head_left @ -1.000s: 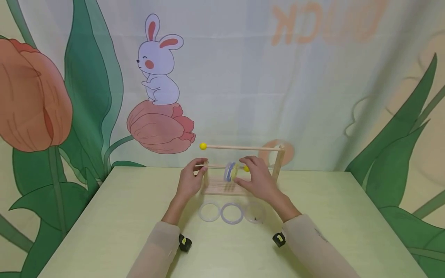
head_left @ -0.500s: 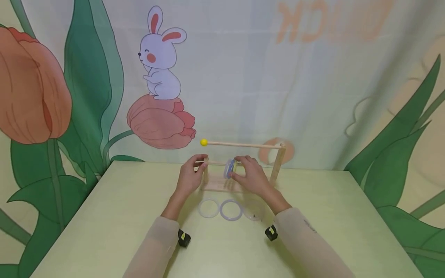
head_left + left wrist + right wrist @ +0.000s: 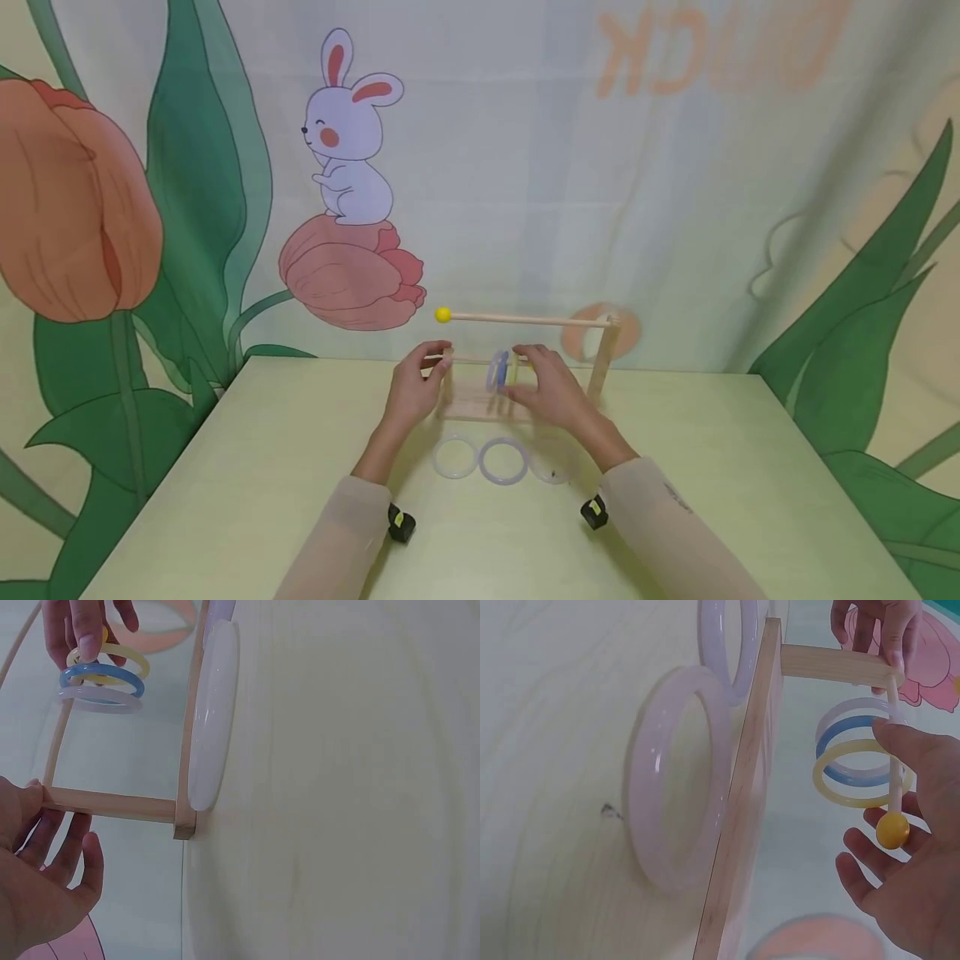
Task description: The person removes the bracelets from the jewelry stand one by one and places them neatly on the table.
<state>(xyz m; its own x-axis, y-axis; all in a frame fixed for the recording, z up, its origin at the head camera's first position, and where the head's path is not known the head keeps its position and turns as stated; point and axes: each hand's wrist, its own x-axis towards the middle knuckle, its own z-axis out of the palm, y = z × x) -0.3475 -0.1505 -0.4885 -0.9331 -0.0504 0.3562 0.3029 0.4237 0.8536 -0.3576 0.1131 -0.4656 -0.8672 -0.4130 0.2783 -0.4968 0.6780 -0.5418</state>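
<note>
My left hand (image 3: 412, 387) pinches the top of the short wooden post (image 3: 112, 804) of a wooden stand, thumb on one side and fingers on the other. From that post a thin lower rod runs right to a yellow ball (image 3: 892, 830). A pale ring (image 3: 112, 705), a blue ring (image 3: 139, 684) and a yellow ring (image 3: 832, 795) hang on this rod. My right hand (image 3: 558, 387) reaches round the rod's ball end, thumb on the blue ring's edge and a fingertip at the rings' far side. Its other fingers are spread below the ball.
A white ring (image 3: 455, 477), a lilac ring (image 3: 503, 482) and a pale pink ring (image 3: 641, 795) lie in a row on the table (image 3: 285, 517) before the stand. Above, an upper rod (image 3: 525, 319) with a yellow ball (image 3: 443, 315) extends from the tall right post (image 3: 603, 362).
The right hand moved left along the lower rod to the blue ring. The yellow ring, close against the blue one before, now hangs a little apart. The left hand stays on the post.
</note>
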